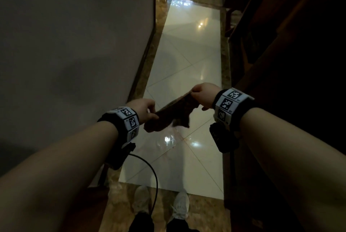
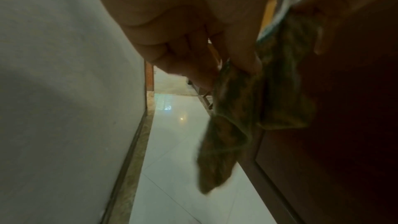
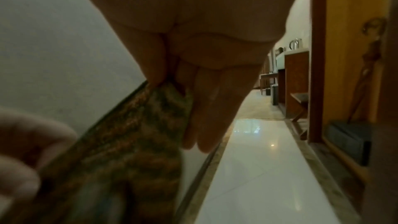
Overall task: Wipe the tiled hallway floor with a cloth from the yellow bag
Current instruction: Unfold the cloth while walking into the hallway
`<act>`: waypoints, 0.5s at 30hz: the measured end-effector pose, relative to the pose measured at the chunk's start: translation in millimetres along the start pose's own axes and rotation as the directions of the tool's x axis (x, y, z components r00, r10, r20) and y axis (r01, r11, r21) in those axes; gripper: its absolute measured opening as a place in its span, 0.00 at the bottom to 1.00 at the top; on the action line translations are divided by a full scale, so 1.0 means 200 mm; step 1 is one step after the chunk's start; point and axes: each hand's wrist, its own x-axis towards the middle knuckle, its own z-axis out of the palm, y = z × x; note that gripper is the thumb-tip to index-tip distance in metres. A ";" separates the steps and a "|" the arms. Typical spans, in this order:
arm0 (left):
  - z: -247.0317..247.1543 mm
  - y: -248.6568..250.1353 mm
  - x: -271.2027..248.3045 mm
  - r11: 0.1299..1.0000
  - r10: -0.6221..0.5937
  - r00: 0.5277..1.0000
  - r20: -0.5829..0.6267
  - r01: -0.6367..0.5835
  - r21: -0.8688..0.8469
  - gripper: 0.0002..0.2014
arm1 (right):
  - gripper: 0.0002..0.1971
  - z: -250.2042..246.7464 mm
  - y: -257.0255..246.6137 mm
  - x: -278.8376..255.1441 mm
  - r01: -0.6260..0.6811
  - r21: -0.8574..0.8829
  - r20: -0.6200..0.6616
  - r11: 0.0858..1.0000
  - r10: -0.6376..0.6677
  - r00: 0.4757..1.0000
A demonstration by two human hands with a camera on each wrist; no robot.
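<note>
A brown patterned cloth (image 1: pixel 172 113) hangs stretched between both hands above the glossy white tiled floor (image 1: pixel 187 59). My left hand (image 1: pixel 148 110) pinches its near left corner, and my right hand (image 1: pixel 200 95) pinches the upper right corner. In the left wrist view the cloth (image 2: pixel 237 125) droops below the pinching fingers (image 2: pixel 241 57). In the right wrist view thumb and forefinger nip the cloth (image 3: pixel 137 134) while the other fingers (image 3: pixel 206 117) hang straight. No yellow bag is in view.
A grey wall (image 1: pixel 65 53) runs along the left and dark wooden furniture (image 1: pixel 280 44) along the right, which leaves a narrow hallway. Marble border strips (image 1: pixel 146 74) edge the tiles. A black cable (image 1: pixel 149 171) hangs from my left wrist above my pale shoes (image 1: pixel 179 207).
</note>
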 end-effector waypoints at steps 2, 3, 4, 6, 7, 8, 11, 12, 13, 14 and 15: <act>-0.04 -0.01 0.01 0.999 0.003 1.000 0.012 -0.003 0.044 0.13 | 0.18 0.00 0.00 0.01 0.029 -0.126 -0.006 0.992 -0.030 1.000; -0.06 -0.01 0.01 0.998 0.002 1.000 0.020 -0.003 0.063 0.14 | 0.18 0.00 0.01 0.02 0.032 -0.176 -0.012 0.984 -0.035 0.999; -0.08 0.00 0.01 0.997 0.003 1.000 0.028 -0.005 0.072 0.14 | 0.18 0.00 0.02 0.02 0.027 -0.213 -0.020 0.977 -0.033 0.999; -0.12 0.01 0.01 0.998 0.007 0.999 0.033 -0.009 0.054 0.14 | 0.17 0.01 0.04 0.04 0.012 -0.233 -0.047 0.972 -0.024 0.999; -0.14 0.02 0.01 1.000 0.005 1.000 0.023 -0.006 0.029 0.14 | 0.17 0.01 0.05 0.05 0.009 -0.230 -0.060 0.973 -0.024 0.998; -0.16 0.02 0.01 1.000 0.007 1.000 0.007 -0.007 0.006 0.14 | 0.17 0.01 0.06 0.06 0.007 -0.233 -0.055 0.973 -0.021 0.998; -0.20 -0.02 0.04 1.000 0.027 0.998 -0.059 -0.027 0.002 0.15 | 0.17 0.04 0.10 0.10 0.008 -0.211 -0.070 0.977 -0.024 0.997; -0.20 -0.04 0.05 1.000 0.026 0.997 -0.067 -0.026 0.007 0.16 | 0.17 0.05 0.12 0.11 0.008 -0.201 -0.080 0.980 -0.024 0.996; -0.20 -0.06 0.05 1.000 0.015 0.998 -0.062 -0.015 0.012 0.16 | 0.17 0.08 0.13 0.13 0.012 -0.192 -0.087 0.981 -0.029 0.996; -0.20 -0.08 0.06 1.000 0.003 0.999 -0.046 -0.002 0.023 0.16 | 0.17 0.10 0.14 0.14 0.009 -0.189 -0.077 0.982 -0.024 0.997; -0.18 -0.11 0.07 0.999 -0.009 1.000 -0.025 0.010 0.034 0.16 | 0.17 0.14 0.15 0.17 0.017 -0.181 -0.060 0.983 -0.029 0.998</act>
